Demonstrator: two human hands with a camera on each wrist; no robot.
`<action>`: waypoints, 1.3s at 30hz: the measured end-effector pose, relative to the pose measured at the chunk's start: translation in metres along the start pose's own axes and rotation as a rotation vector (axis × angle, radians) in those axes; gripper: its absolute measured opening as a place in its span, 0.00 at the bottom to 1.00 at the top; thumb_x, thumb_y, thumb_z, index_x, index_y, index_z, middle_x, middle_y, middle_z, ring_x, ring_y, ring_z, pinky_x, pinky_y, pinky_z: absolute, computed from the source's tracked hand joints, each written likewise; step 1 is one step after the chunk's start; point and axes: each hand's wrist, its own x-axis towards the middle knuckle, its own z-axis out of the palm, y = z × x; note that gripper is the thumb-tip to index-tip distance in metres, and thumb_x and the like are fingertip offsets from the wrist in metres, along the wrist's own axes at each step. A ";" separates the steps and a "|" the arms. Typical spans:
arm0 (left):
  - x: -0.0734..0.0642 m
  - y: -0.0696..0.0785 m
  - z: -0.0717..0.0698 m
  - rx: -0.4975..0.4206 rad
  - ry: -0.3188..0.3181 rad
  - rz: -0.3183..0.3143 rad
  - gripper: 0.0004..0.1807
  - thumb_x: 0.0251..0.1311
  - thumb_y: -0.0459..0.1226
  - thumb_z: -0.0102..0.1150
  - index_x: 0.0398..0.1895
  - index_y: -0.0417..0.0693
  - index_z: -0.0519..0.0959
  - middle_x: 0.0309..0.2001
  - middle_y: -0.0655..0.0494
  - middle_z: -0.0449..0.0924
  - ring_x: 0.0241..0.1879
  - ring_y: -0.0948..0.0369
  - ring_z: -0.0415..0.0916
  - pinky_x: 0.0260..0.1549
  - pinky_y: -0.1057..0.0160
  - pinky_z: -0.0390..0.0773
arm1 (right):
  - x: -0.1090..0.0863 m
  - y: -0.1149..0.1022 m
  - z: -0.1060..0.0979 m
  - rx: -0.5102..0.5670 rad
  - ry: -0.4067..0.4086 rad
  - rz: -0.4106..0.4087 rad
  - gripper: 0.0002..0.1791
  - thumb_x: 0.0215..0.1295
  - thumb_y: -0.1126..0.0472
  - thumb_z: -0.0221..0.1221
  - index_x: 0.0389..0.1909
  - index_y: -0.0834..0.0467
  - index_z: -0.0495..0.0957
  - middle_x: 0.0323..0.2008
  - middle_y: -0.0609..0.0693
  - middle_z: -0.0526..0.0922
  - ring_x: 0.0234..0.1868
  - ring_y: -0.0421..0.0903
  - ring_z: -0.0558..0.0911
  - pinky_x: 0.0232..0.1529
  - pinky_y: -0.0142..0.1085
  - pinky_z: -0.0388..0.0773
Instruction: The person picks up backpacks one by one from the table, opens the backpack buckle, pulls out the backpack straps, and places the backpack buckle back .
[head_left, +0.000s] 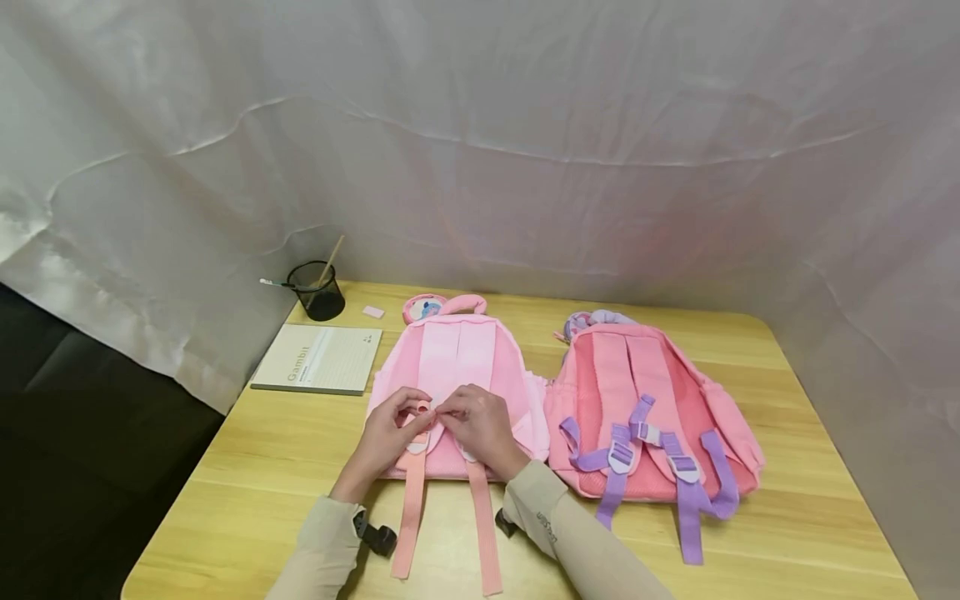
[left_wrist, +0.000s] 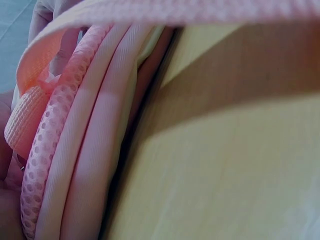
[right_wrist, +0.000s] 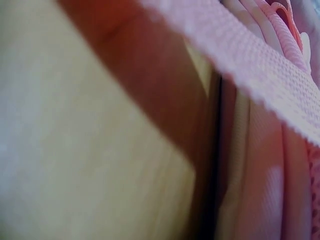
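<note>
A light pink backpack (head_left: 512, 354) lies on the table with its shoulder straps facing up. Over its lower middle, my left hand (head_left: 386, 433) holds a short coral strap (head_left: 423, 407) between thumb and fingers. Close against it, my right hand (head_left: 483, 425) pinches at the same strap; its fingertips hide what exactly they hold. In the left wrist view the coral strap (left_wrist: 27, 120) bends into a loop beside the mesh-covered padding (left_wrist: 47, 135). Two long coral webbing tails (head_left: 485, 533) hang from the backpack toward the table's front.
To the right lies a second, darker pink backpack (head_left: 723, 417) with purple straps (head_left: 690, 525) and a white buckle (head_left: 647, 433). At the back left are a notebook (head_left: 318, 358), a small pink eraser (head_left: 372, 312) and a black mesh pen cup (head_left: 324, 302). Grey fabric (head_left: 525, 208) surrounds the table.
</note>
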 end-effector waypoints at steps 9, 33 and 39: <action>0.000 0.001 0.001 0.031 -0.003 -0.007 0.16 0.66 0.43 0.69 0.52 0.45 0.82 0.39 0.55 0.88 0.36 0.65 0.80 0.41 0.69 0.76 | 0.000 0.002 0.001 -0.016 0.007 -0.032 0.06 0.52 0.62 0.78 0.30 0.50 0.91 0.28 0.41 0.86 0.28 0.36 0.81 0.32 0.29 0.77; 0.001 0.001 0.003 0.036 0.040 -0.028 0.12 0.65 0.42 0.70 0.48 0.49 0.83 0.39 0.54 0.88 0.39 0.62 0.76 0.45 0.66 0.73 | 0.001 0.003 -0.001 0.052 -0.025 0.054 0.06 0.58 0.60 0.74 0.36 0.50 0.90 0.32 0.41 0.88 0.32 0.37 0.85 0.37 0.31 0.80; 0.000 0.001 0.003 0.060 0.041 -0.015 0.12 0.65 0.44 0.70 0.47 0.52 0.84 0.37 0.57 0.87 0.39 0.63 0.75 0.45 0.65 0.73 | 0.001 0.004 -0.003 0.184 -0.123 0.227 0.11 0.67 0.56 0.65 0.49 0.48 0.84 0.37 0.39 0.89 0.37 0.35 0.85 0.43 0.34 0.81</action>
